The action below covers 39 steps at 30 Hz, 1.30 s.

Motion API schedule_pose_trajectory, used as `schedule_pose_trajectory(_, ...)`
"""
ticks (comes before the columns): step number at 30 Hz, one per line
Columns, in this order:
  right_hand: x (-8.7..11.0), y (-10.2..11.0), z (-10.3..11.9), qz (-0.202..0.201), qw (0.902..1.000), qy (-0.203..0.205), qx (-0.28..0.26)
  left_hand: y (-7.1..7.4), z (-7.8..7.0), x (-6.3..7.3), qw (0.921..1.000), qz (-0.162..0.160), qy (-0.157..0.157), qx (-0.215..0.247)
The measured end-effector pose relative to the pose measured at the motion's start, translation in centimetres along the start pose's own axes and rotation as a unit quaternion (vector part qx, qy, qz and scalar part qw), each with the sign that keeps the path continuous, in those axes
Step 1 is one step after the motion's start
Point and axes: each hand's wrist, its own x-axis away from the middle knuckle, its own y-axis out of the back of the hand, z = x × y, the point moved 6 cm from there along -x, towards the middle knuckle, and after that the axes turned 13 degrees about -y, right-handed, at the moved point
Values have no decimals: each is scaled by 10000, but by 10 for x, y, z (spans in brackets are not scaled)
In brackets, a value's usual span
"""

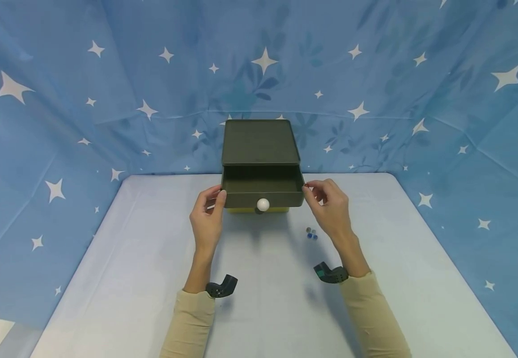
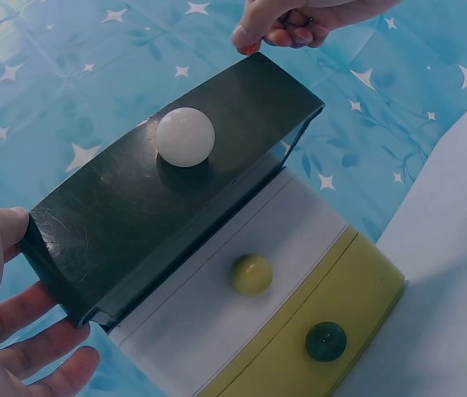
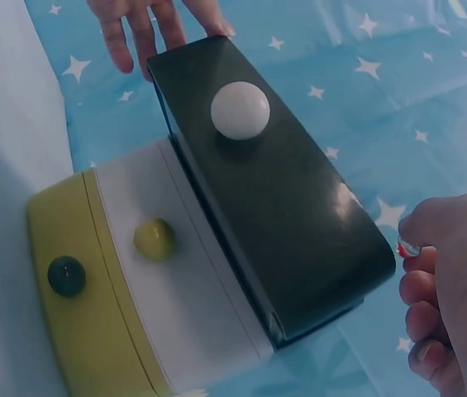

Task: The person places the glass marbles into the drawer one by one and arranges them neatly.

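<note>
A small cabinet has its dark green top drawer (image 1: 241,200) pulled out, with a white knob (image 1: 263,205) on the front. The inside that shows in the head view holds nothing visible. My left hand (image 1: 208,219) grips the drawer's left front corner, thumb at the front edge and fingers along the side. By the right front corner, my right hand (image 1: 330,206) pinches a small clear-and-red marble (image 3: 407,248) between thumb and forefinger. Below are a white drawer (image 2: 208,285) with a yellow knob (image 2: 252,274) and a yellow drawer (image 2: 365,302) with a green knob (image 2: 326,341), both closed.
Several small glass marbles (image 1: 311,236), some blue, lie on the white table (image 1: 259,298) to the right of the cabinet. Behind the table hangs a blue curtain (image 1: 174,89) with white stars. Each wrist wears a black camera (image 1: 330,273).
</note>
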Motion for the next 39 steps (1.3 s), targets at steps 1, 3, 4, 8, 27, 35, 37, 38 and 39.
schedule_pose_trajectory(1, 0, -1, 1, 47, 10000, 22, -4, 0, 0, 0, 10000, -2, 2, 2)
schedule_pose_trajectory(3, 0, -3, 3, 137, 9999, 36, -20, 0, 0, 0, 10000, -10, 14, 2)
schedule_pose_trajectory(4, 0, -4, 3, 177, 9998, 37, -15, -1, 0, 0, 10000, -16, 10, 8)
schedule_pose_trajectory(8, 2, -7, 3, 275, 9996, 3, 31, -1, 1, 0, 10000, -13, 14, 37)
schedule_pose_trajectory(27, 1, -7, 3, 305, 9995, 68, 109, 0, 32, 0, 9996, 2, -271, -5)
schedule_pose_trajectory(35, 3, -3, 3, 239, 9996, 21, 156, 1, 32, 0, 9997, -7, -259, 21)
schedule_pose_trajectory(37, 4, -2, 1, 184, 9997, 25, 126, 1, 32, 0, 9997, -3, -254, 17)
schedule_pose_trajectory(38, 4, -1, 1, 151, 9998, 35, 111, 1, 32, 0, 9997, -3, -250, 13)
schedule_pose_trajectory(39, 4, 0, 0, 118, 9999, 43, 87, 1, 32, 0, 9997, 0, -249, 10)
